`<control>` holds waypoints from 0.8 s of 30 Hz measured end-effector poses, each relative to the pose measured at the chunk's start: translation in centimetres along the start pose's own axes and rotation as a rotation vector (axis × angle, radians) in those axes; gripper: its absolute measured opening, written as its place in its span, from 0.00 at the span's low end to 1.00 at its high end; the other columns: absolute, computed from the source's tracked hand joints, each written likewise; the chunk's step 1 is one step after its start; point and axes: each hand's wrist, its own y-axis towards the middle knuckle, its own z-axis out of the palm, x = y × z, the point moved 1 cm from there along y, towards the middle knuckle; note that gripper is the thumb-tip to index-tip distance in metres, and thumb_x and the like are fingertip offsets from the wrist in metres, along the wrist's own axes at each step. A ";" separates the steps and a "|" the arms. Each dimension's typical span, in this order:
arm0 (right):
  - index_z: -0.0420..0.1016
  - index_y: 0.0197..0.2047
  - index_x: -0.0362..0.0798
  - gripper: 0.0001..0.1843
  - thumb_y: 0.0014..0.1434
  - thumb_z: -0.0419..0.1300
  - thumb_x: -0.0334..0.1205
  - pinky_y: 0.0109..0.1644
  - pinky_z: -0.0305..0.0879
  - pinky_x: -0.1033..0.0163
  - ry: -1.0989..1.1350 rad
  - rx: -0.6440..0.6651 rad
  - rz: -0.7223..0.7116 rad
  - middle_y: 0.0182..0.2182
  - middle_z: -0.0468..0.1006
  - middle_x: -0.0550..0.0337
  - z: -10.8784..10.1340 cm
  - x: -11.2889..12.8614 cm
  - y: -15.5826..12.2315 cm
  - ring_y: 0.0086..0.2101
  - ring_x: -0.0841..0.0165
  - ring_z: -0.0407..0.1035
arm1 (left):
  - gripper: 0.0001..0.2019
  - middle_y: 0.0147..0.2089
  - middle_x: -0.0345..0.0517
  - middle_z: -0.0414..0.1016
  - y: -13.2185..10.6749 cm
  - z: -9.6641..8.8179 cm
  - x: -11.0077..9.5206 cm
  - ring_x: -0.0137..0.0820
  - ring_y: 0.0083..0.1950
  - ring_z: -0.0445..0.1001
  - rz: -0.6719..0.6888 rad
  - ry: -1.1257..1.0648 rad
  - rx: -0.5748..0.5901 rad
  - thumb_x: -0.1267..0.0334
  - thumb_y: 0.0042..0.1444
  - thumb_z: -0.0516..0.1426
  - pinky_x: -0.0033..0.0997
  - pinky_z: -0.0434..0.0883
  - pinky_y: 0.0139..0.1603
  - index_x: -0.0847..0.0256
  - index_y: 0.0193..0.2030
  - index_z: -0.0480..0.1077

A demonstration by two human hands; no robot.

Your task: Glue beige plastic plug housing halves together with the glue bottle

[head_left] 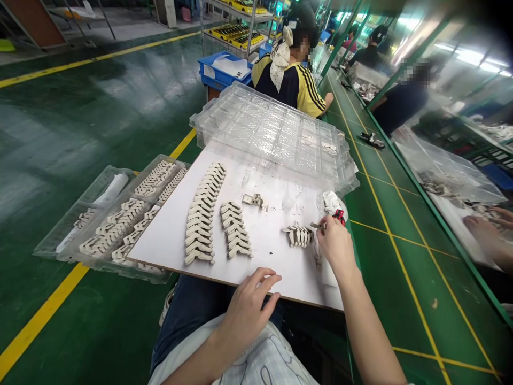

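My left hand rests at the near edge of the white board, fingers apart and holding nothing. At the board's right side my right hand is closed in a pinch on a small grey part, mostly hidden by the fingers. Just left of it lies a short row of off-white plastic parts. A red and black object shows behind the right fingers; I cannot tell whether they touch it. Farther left are a long row of off-white parts, a shorter row and a single part.
Clear plastic trays are stacked at the board's far side. A crumpled white wad sits by the right edge. Lower left, another clear tray holds rows of parts. A green conveyor runs along the right; a co-worker sits ahead.
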 end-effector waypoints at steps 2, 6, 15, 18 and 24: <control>0.72 0.50 0.39 0.14 0.61 0.54 0.29 0.38 0.60 0.60 -0.048 0.077 -0.009 0.45 0.79 0.40 0.4 0.2 0.7 0.39 0.57 0.75 | 0.14 0.54 0.51 0.75 0.1 -0.1 0.0 0.38 0.49 0.79 -0.013 -0.009 0.016 0.71 0.65 0.52 0.42 0.79 0.50 0.58 0.56 0.69; 0.70 0.53 0.41 0.16 0.62 0.55 0.29 0.40 0.60 0.61 -0.094 0.214 -0.025 0.40 0.80 0.42 0.7 -0.3 1.7 0.42 0.55 0.76 | 0.14 0.54 0.51 0.75 0.7 0.0 0.0 0.38 0.49 0.79 -0.047 -0.031 0.073 0.70 0.66 0.52 0.43 0.78 0.52 0.57 0.55 0.70; 0.73 0.51 0.40 0.12 0.66 0.56 0.35 0.44 0.68 0.57 -0.111 0.325 -0.025 0.38 0.80 0.47 0.7 -0.3 2.9 0.41 0.59 0.77 | 0.19 0.61 0.56 0.73 3.8 1.8 0.5 0.45 0.61 0.73 -0.123 0.035 0.116 0.73 0.61 0.52 0.53 0.72 0.60 0.61 0.59 0.65; 0.74 0.50 0.43 0.13 0.69 0.57 0.43 0.49 0.72 0.54 -0.069 0.358 -0.054 0.39 0.79 0.55 0.8 -0.7 3.3 0.41 0.65 0.76 | 0.20 0.63 0.57 0.71 5.2 2.6 0.6 0.46 0.63 0.70 -0.132 0.057 0.092 0.74 0.60 0.51 0.56 0.70 0.61 0.61 0.59 0.63; 0.75 0.46 0.43 0.14 0.68 0.59 0.46 0.47 0.74 0.55 0.060 0.457 -0.084 0.39 0.79 0.57 0.9 -1.7 3.9 0.39 0.67 0.75 | 0.20 0.67 0.59 0.66 8.0 4.0 0.6 0.47 0.68 0.66 -0.148 0.018 0.076 0.73 0.60 0.51 0.56 0.65 0.64 0.60 0.59 0.60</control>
